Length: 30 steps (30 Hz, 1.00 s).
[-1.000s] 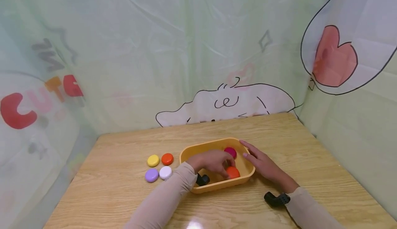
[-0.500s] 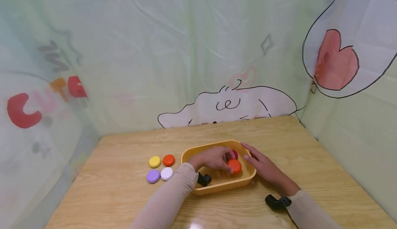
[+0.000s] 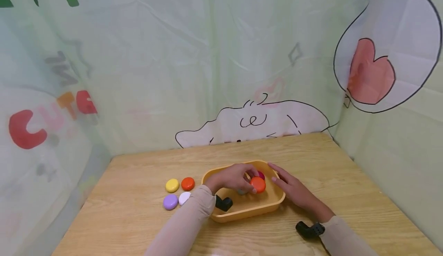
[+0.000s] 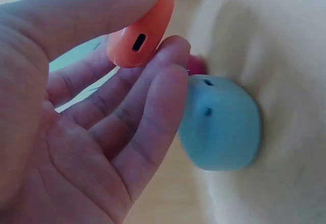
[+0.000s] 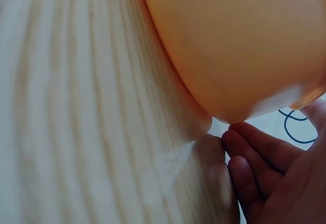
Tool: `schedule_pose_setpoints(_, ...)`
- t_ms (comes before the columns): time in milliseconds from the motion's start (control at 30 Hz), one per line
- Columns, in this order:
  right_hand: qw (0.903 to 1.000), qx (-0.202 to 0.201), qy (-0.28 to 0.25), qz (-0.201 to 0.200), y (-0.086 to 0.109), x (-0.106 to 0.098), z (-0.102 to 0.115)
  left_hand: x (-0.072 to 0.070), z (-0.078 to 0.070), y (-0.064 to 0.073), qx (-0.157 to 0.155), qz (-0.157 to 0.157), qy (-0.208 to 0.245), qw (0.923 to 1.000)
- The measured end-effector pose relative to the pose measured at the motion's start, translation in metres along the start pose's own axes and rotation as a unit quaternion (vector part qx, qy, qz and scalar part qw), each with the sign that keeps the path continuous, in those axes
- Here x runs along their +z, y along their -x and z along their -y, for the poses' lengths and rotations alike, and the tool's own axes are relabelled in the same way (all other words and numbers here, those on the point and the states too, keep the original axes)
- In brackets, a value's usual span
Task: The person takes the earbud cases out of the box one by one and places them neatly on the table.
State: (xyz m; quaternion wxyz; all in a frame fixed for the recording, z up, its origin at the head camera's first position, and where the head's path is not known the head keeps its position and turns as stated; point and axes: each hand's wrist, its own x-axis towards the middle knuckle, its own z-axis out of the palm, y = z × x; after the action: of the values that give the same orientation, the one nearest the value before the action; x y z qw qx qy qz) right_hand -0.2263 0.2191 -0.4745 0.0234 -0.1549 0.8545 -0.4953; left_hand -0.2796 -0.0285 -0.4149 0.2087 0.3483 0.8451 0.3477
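Observation:
In the head view my left hand (image 3: 235, 177) reaches into a yellow-orange tray (image 3: 249, 211) and pinches an orange-red round disc (image 3: 258, 185) between thumb and fingertips, above the tray floor. The left wrist view shows a small dark slot in the edge of that disc (image 4: 130, 48). A light blue disc (image 4: 224, 127) with two small holes lies beside the left fingers, mostly hidden from the head camera. Behind the held disc, part of a magenta disc (image 3: 261, 175) shows in the tray. My right hand (image 3: 297, 192) rests against the tray's right end, fingers against its outside wall.
Left of the tray, four-cornered on the wooden table (image 3: 138, 217), lie a yellow disc (image 3: 172, 185), a red-orange disc (image 3: 188, 184), a purple disc (image 3: 170, 202) and a white disc (image 3: 184, 198), partly behind the left sleeve. A printed curtain (image 3: 145, 75) stands behind.
My left hand has lifted the orange-red disc off the tray floor, then drawn it slightly left. A bit of the light blue disc now shows. My right hand stays at the tray.

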Motion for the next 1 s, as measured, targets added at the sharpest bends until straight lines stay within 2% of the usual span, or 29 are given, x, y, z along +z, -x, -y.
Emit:
schedule_pose_setpoints(233, 0.9999, 0.008, 0.008, 0.003, 0.003, -0.001, -0.004, -0.006, -0.007, 0.018, 0.000, -0.041, 0.034, 0.9986)
schedule_pose_setpoints(433, 1.0000, -0.008, 0.004, 0.000, 0.003, -0.004, -0.005, -0.012, -0.004, 0.029, 0.012, -0.051, 0.072, 0.9960)
schedule_pose_setpoints(667, 0.9999, -0.004, 0.013, -0.002, 0.000, -0.003, -0.005, -0.022, -0.001, 0.041, 0.017, -0.065, 0.085, 0.9940)
schedule_pose_setpoints(867, 0.9997, -0.009, 0.022, 0.001, -0.004, -0.003, -0.004, -0.027, 0.006, 0.053, 0.010, -0.098, 0.133, 0.9862)
schedule_pose_setpoints(1000, 0.9998, -0.008, 0.020, 0.006, -0.003, -0.001, -0.004, -0.024, 0.013, 0.062, 0.007, -0.109, 0.144, 0.9835)
